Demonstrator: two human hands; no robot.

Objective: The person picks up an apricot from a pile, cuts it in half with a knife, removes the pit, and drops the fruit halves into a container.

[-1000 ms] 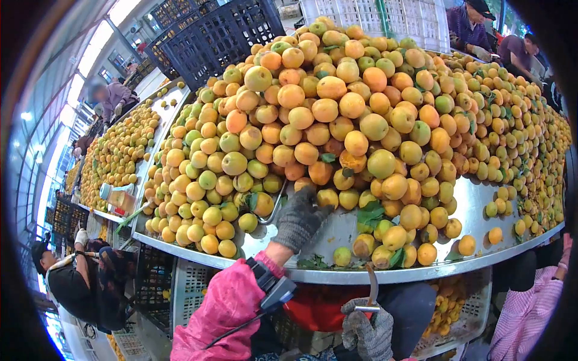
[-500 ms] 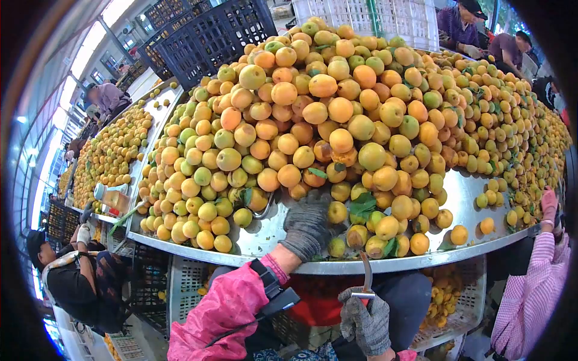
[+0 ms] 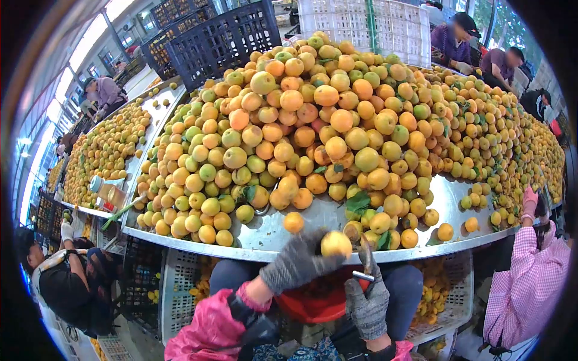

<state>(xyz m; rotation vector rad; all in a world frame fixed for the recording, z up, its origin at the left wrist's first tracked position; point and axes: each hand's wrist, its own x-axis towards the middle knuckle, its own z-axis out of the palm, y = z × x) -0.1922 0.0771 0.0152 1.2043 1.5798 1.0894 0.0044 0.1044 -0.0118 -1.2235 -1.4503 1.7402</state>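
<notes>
My left hand (image 3: 296, 263), in a dark grey knit glove, is closed on a yellow apricot (image 3: 336, 245) in front of the metal table's rim (image 3: 253, 255). To its right, my gloved right hand (image 3: 367, 304) grips a small knife with a curved blade (image 3: 366, 256), the blade pointing up close to that fruit. A loose apricot (image 3: 293, 222) lies on the bare metal just beyond my left hand. Behind it rises a large heap of apricots (image 3: 325, 96), yellow to green. A red basin (image 3: 310, 305) stands below the rim, between my knees.
White crates with cut fruit flank my legs, one to the right (image 3: 460, 295). A dark blue crate (image 3: 226, 42) and a white crate (image 3: 361, 24) stand behind the heap. Co-workers sit around, one in a pink checked sleeve (image 3: 509, 289). A bottle (image 3: 108, 191) rests at left.
My left hand has drawn back from the heap toward me and now holds an apricot. My right hand with the knife has risen. Some fruit at the heap's front has shifted.
</notes>
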